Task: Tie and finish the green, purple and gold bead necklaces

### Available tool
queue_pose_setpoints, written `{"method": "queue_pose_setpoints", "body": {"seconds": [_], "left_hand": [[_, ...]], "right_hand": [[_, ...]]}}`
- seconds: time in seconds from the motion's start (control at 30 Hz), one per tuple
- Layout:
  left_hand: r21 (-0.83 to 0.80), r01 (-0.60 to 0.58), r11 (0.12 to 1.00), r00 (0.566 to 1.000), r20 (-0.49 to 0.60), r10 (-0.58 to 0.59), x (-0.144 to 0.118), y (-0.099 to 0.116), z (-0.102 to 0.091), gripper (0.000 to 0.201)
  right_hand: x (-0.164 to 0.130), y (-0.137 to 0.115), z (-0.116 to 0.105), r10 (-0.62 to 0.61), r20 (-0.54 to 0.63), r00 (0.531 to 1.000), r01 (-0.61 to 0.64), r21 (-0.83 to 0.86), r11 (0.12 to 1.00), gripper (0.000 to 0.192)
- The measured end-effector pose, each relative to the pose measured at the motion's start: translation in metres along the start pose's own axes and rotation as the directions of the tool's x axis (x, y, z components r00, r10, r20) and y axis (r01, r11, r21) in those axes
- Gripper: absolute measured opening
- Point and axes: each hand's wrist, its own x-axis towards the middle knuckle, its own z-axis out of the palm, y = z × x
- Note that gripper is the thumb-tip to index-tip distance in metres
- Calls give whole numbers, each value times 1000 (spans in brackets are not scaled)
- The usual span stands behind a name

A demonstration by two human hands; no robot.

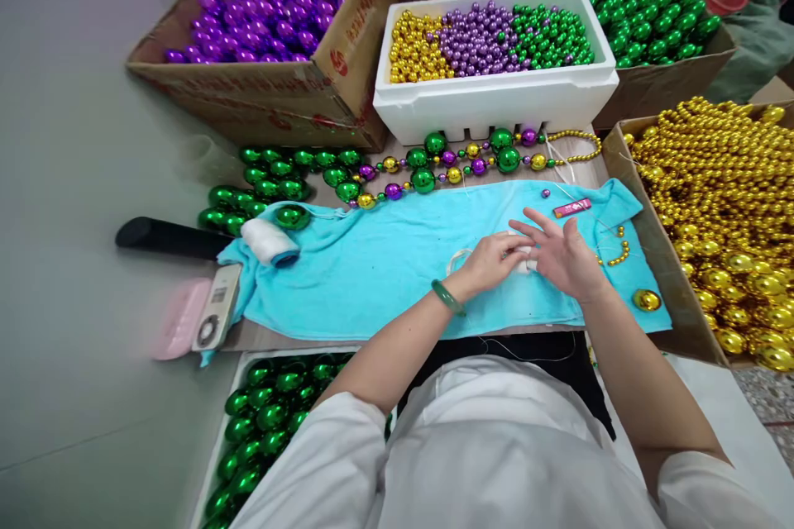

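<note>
On the turquoise towel [372,281], my left hand [490,263] has its fingers closed at the fingertips of my other hand; a green bangle [447,297] rings the wrist. My right hand [567,256] is open, palm up with fingers stretched out. A small white strip [528,263] shows between the two hands, partly hidden by fingers. A loop of white cord [457,260] lies beside my left hand. Near my right hand are a small pink packet [571,207], a purple bead [546,193], a few small gold beads [620,254] and one large gold bead [648,300].
A strung bead necklace [423,180] lies behind the towel. Beyond it stands a white foam box [496,103] of small beads, flanked by cartons of purple beads [266,16] and green beads [651,8]. Gold beads [725,182] fill the right carton. A thread spool [266,240] lies left.
</note>
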Motion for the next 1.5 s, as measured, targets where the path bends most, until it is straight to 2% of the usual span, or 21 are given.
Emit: {"method": "queue_pose_setpoints", "body": {"seconds": [0.17, 0.37, 0.5, 0.7, 0.83, 0.93, 1.0, 1.07, 1.17, 1.27, 1.3, 1.37, 1.43, 1.5], "left_hand": [[-232, 131, 964, 991, 1, -135, 1, -13, 2, 37], [-457, 210, 864, 960, -71, -270, -4, -22, 9, 28], [-577, 218, 787, 962, -11, -274, -5, -22, 6, 30], [-550, 189, 814, 967, -41, -252, -6, -22, 4, 23], [-673, 186, 716, 945, -76, -317, -5, -22, 8, 27], [-762, 162, 628, 925, -105, -366, -6, -20, 11, 39], [-783, 171, 598, 925, -82, -372, -6, -20, 14, 42], [-774, 189, 604, 926, -66, -373, -6, -21, 18, 33], [-727, 181, 663, 919, -115, -377, -5, -24, 24, 20], [-597, 191, 779, 936, -127, -327, -5, -27, 22, 22], [-496, 194, 846, 944, -139, -298, -5, -27, 19, 24], [-169, 204, 964, 951, -198, -236, -8, -28, 9, 25], [191, 237, 953, 956, -221, -193, -13, -30, -1, 25], [420, 246, 874, 967, -168, -192, -18, -32, -7, 28]], "right_hand": [[10, 4, -7, 62, -43, 997, -55, 148, 987, 66], [11, 1, -6, 74, 13, 997, -75, 237, 969, 67], [9, -1, -1, 69, 6, 998, -69, 197, 978, 67], [11, 6, 4, 91, -12, 996, -90, 49, 995, 63], [10, 8, 6, 43, -18, 999, -43, 24, 999, 65], [9, 7, 8, -11, -64, 998, 13, 27, 1000, 66], [8, 8, 9, -18, -67, 998, 21, 34, 999, 69], [9, 11, 10, -12, -53, 999, 13, 17, 1000, 71], [11, 17, 9, -28, -48, 998, 25, -53, 998, 70], [12, 21, 5, -67, -74, 995, 53, -172, 984, 64], [12, 21, 2, -92, -103, 990, 66, -234, 970, 61], [10, 22, -5, -151, -188, 970, 76, -357, 931, 52], [9, 24, -14, -216, -276, 937, 61, -478, 876, 42], [7, 26, -24, -292, -296, 909, 27, -658, 752, 35]]}}
